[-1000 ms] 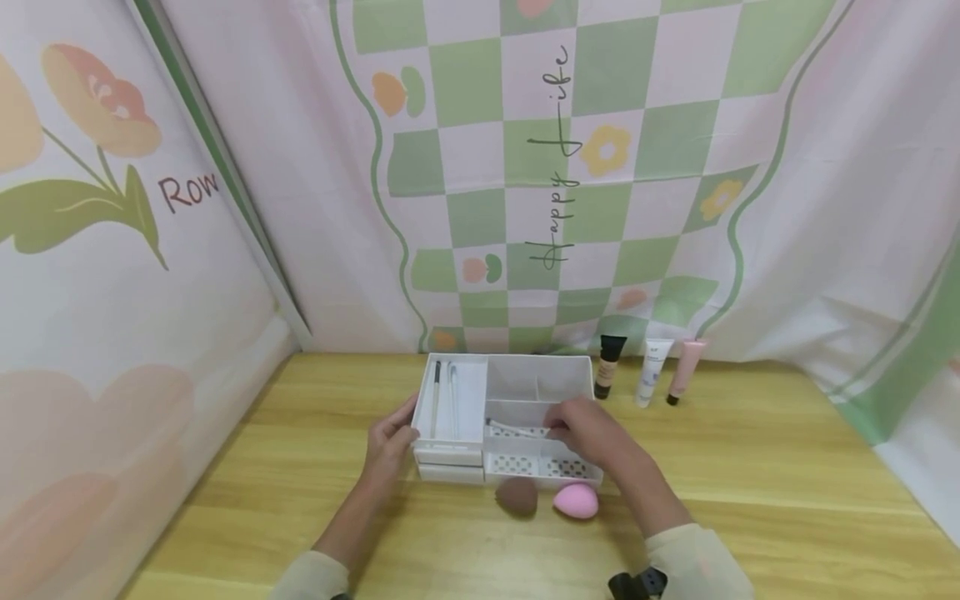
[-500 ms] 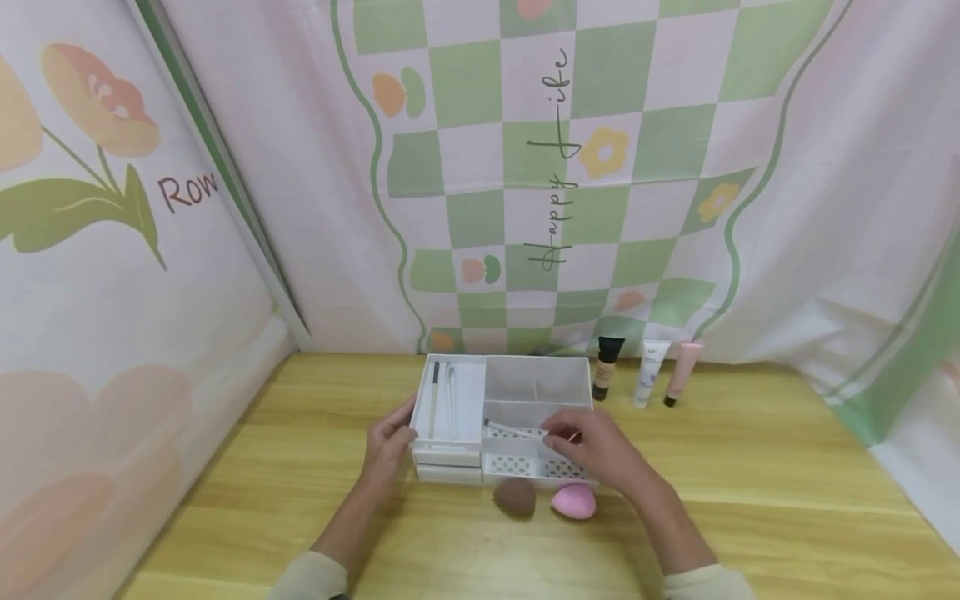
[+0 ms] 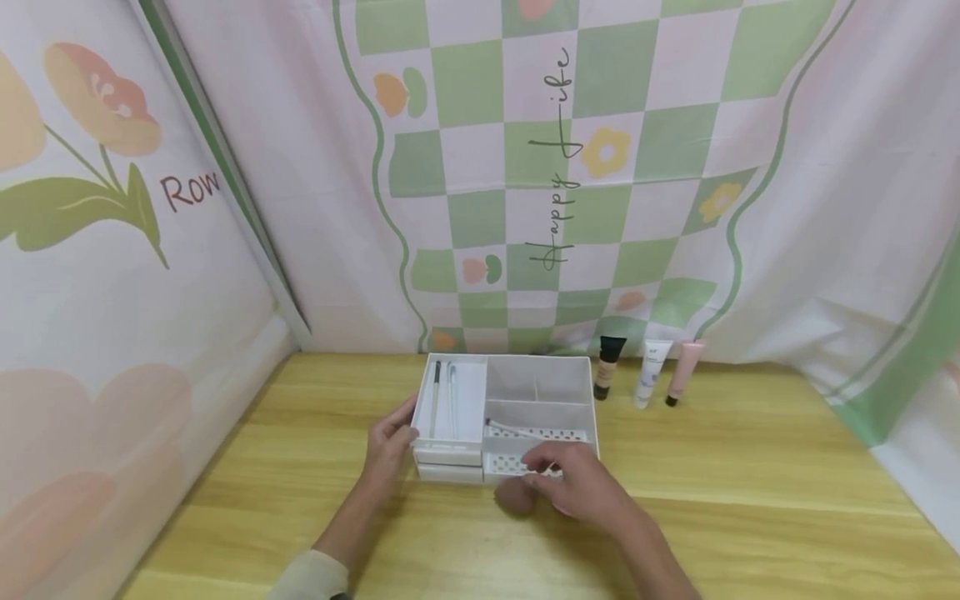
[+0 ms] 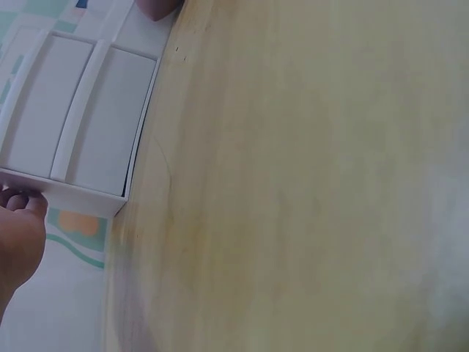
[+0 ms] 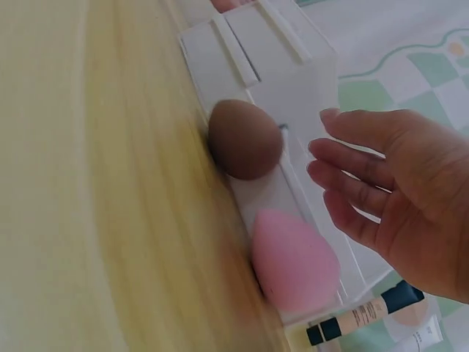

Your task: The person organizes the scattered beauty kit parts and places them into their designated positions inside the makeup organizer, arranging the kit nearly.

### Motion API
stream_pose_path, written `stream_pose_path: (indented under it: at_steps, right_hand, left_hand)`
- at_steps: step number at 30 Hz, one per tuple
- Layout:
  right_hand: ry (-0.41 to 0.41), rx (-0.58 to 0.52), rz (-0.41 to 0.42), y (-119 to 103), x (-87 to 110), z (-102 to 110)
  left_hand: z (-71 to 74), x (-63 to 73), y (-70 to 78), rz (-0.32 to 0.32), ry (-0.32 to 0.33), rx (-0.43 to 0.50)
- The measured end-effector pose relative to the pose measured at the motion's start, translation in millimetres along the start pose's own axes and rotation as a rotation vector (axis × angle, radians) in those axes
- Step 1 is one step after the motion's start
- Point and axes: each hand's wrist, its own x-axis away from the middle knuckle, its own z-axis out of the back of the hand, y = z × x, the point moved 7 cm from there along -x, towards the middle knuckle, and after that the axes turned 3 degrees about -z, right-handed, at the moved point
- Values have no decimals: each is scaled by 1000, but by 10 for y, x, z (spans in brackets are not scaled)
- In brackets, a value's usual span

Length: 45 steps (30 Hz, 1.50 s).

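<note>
A white desk organizer (image 3: pixel 447 456) with two drawers stands on the table; my left hand (image 3: pixel 388 437) holds its left side. The left wrist view shows the curled fingers against that wall. Over the front right compartments hovers my right hand (image 3: pixel 581 483), fingers loosely bent, with nothing in them. Beneath it a brown makeup sponge (image 5: pixel 245 139) and a pink makeup sponge (image 5: pixel 297 264) sit against the organizer's front; the hand hides the pink one in the head view. A slim white stick with a dark tip (image 3: pixel 513 430) lies in the middle compartment. Two slim brushes (image 3: pixel 436 400) lie in the left tray.
Right of the organizer, a black-capped foundation tube (image 3: pixel 608 368), a white tube (image 3: pixel 653 374) and a pink tube (image 3: pixel 683 374) stand near the curtain (image 3: pixel 300 208). Bare wooden table (image 3: pixel 765 492) extends right and in front.
My right hand has let go of the white stick, leaving it in the middle compartment. It has moved forward toward the sponges and now covers the pink one. The left hand stays put.
</note>
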Motion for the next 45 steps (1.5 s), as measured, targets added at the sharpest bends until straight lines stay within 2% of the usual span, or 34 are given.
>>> stream_pose_path:
  at_steps: [5, 15, 27, 38, 45]
  right_hand:
    - [10, 31, 22, -19, 9, -55]
    - [-69, 83, -51, -3, 5, -135]
    - [-83, 159, 57, -86, -8, -217]
    - [-76, 246, 49, -145, 31, -224]
    - [-75, 293, 43, -148, 23, -254]
  left_hand:
    - [-1, -16, -34, 8, 3, -5]
    - [20, -9, -31, 21, 29, 8]
    - [3, -28, -15, 12, 16, 17]
    - [-7, -12, -26, 22, 0, -5]
    - [7, -6, -32, 35, 15, -17]
